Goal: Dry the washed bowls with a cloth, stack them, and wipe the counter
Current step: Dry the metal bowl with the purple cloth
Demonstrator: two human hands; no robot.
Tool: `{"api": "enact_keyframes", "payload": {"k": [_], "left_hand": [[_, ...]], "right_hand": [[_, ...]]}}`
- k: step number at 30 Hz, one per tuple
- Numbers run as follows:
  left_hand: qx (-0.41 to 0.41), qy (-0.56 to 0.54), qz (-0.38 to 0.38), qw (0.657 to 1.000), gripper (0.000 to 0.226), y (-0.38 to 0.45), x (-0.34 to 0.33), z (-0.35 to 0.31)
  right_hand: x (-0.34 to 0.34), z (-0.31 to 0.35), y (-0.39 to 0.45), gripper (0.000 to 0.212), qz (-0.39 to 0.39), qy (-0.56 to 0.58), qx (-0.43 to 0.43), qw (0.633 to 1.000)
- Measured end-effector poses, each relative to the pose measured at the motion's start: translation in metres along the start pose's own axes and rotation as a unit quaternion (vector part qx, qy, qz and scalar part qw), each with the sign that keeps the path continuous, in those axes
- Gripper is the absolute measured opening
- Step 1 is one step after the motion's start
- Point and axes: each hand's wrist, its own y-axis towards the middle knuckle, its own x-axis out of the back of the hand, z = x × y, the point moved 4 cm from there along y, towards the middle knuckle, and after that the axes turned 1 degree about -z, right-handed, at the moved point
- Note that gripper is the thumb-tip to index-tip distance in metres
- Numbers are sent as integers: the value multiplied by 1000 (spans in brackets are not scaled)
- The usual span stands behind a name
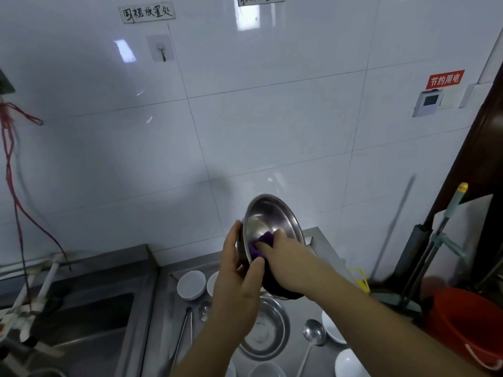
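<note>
white bowls (191,284), ladle (314,334) below hands (261,268)

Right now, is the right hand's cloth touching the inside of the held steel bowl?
Touching. The head view shows the right hand pressing the purple cloth against the inner wall of the steel bowl, with no gap, while the left hand grips its rim.

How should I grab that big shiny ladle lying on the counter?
Grip the ladle by its long thin handle, coming straight down from above. It lies flat on the counter, cup toward the wall and handle toward you. The round cup is slippery, and white bowls crowd its right side.
</note>
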Motion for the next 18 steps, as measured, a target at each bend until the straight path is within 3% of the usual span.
{"api": "enact_keyframes", "payload": {"k": [1,2,4,6,12,14,16,18], "left_hand": [[-4,16,5,1000,78,0,0,0],[-8,35,13,999,79,0,1,-1],[-13,71,34,997,79,1,3,0],[-9,88,50,995,80,0,6,3],[-4,138,116,984,87,-2,11,16],[-30,215,137,966,89,1,14,15],[-96,323,160,928,91,3,19,13],[-140,382,181,896,93,4,23,14]], "right_hand": [[-1,-1,-3,37,-3,143,-36,989],[-1,-1,-7,33,-5,310,-70,948],[-5,-2,-11,26,2,575,-107,811],[-8,-5,-10,28,1,673,-118,730],[-9,-30,0,46,-27,811,-167,560],[-10,-38,0,58,-7,836,-159,526],[-13,-45,-1,63,26,831,-143,537],[-19,-51,-1,51,42,822,-125,554]]}}
